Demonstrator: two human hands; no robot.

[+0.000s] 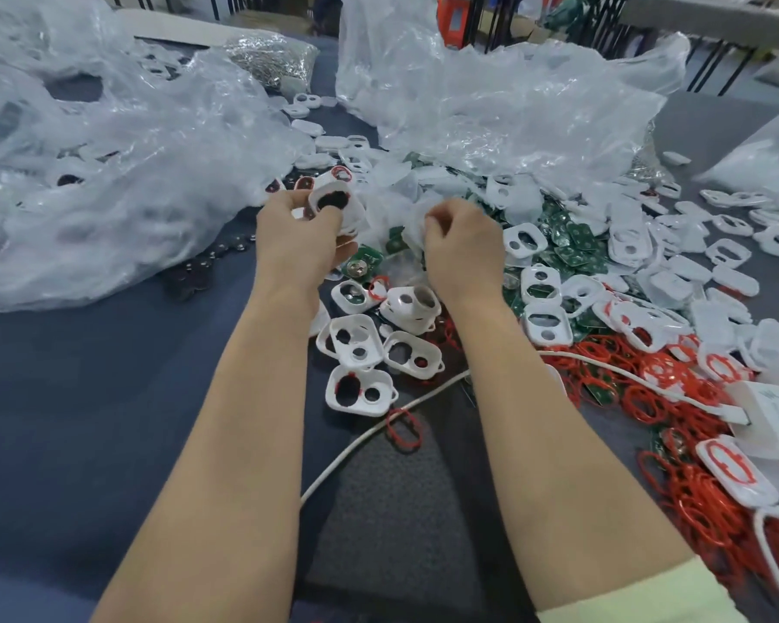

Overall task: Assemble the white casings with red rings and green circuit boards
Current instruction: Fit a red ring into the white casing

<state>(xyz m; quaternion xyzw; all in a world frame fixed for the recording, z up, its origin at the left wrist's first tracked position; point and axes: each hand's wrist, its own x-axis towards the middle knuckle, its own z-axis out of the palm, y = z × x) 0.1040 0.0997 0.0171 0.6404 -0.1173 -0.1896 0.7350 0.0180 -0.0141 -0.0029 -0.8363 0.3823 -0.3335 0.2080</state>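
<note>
My left hand (298, 236) grips a white casing (333, 201) with a large dark opening, held up above the table. My right hand (461, 245) is curled just to its right, fingers pinched over the pile of clear film; what it pinches is hidden. Below the hands lie several white casings (360, 344), one with a red ring (349, 388) in it. A green circuit board (362, 263) with a round metal cell lies between my wrists. More green boards (576, 245) and loose red rings (693, 496) are heaped at the right.
Large crumpled clear plastic bags (109, 173) cover the left and the back (491, 101). A white cable (365, 447) runs across the blue table cloth (86, 397) to a white box (774, 420) at the right. A bag of small metal parts (270, 60) sits at the back.
</note>
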